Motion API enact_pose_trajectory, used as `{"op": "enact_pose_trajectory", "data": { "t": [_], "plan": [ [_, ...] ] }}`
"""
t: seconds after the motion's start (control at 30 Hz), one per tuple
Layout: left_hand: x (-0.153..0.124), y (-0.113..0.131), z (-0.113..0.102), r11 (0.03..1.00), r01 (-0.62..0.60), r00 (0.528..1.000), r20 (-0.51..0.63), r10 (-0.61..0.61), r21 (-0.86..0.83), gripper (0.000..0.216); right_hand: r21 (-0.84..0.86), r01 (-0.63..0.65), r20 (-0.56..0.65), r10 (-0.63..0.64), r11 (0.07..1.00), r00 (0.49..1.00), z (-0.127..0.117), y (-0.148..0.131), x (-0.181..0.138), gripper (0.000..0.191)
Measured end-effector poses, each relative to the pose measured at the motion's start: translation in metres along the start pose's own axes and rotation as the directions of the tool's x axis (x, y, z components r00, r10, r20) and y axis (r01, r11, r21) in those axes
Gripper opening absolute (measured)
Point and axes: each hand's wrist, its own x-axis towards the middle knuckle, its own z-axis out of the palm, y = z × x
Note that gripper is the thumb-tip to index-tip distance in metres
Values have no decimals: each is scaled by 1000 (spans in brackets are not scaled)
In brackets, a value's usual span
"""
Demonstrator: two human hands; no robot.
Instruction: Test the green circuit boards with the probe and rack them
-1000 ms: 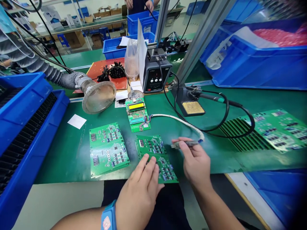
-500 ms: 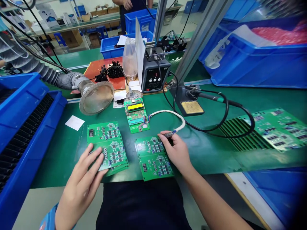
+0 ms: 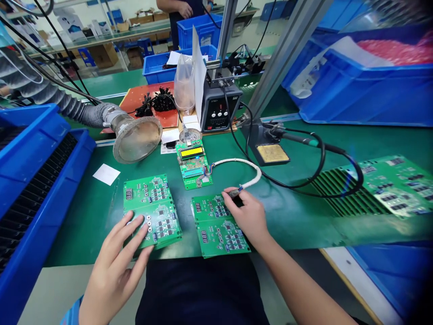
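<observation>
On the left lies a small stack of green circuit boards (image 3: 152, 212) with digit displays. My left hand (image 3: 117, 255) rests at its lower left edge, fingers spread, fingertips on the top board. A second set of green circuit boards (image 3: 216, 225) lies in front of me to the right. My right hand (image 3: 248, 216) pinches a dark probe (image 3: 233, 192) at its upper right corner; the probe's tip is hidden. From the probe a white-sleeved cable (image 3: 252, 163) curves back to a green tester board (image 3: 194, 164) with a lit yellow screen and a small blue light.
A fume extraction hood (image 3: 137, 140) and blue bins (image 3: 61, 180) stand left. Behind the tester is a soldering station (image 3: 219, 106); its iron holder (image 3: 270, 146) and black cable lie to the right. More green boards (image 3: 395, 183) lie far right. A person (image 3: 184, 11) stands across the bench.
The top board of the left stack now lies squarer on the boards below, and my left fingers have loosened a little. A blue light shows on the tester. My right hand has barely moved.
</observation>
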Motion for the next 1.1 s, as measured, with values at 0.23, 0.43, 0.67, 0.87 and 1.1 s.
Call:
{"op": "enact_pose_trajectory", "data": {
  "t": [0.23,0.43,0.67,0.87,1.1],
  "plan": [
    [-4,-1,-2,999,29,998,-54,-27,37,43,4,28,-14,-28,1000,1000,-1,1,-3,16],
    [11,42,5,983,-132,985,-126,116,-130,15,27,34,-13,-34,999,999,-1,1,-5,17],
    [28,85,77,969,-90,982,142,125,-229,27,37,34,-11,-34,999,999,-1,1,-6,17],
    [17,77,105,957,-53,976,189,110,-285,21,51,41,-18,-40,998,999,-1,2,-7,15],
    [17,73,108,954,-38,970,217,107,-299,16,54,55,-18,-54,997,998,-2,0,-7,14]
  ]
}}
